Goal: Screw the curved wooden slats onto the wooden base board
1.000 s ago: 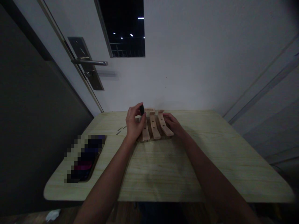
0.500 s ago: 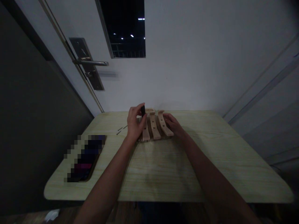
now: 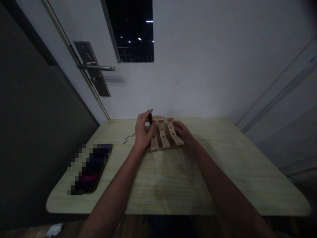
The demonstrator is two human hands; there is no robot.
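Three light wooden slats with holes [image 3: 163,135] lie side by side at the far middle of a pale wood-grain table [image 3: 178,178]. My left hand [image 3: 142,130] hovers over the left slat, its fingers pinched on a small black piece [image 3: 150,117] held upright. On the right side of the slats my right hand [image 3: 183,132] rests flat, fingers stretched against the rightmost slat.
A few thin dark screws or pins [image 3: 128,138] lie on the table left of the slats. A blurred-out dark flat object [image 3: 90,168] sits near the left edge. Behind the table is a white wall, a door with a metal lever handle [image 3: 96,67] and a dark window.
My left hand has turned slightly and brought the black piece a little lower toward the left slat. My right hand has stayed on the slats.
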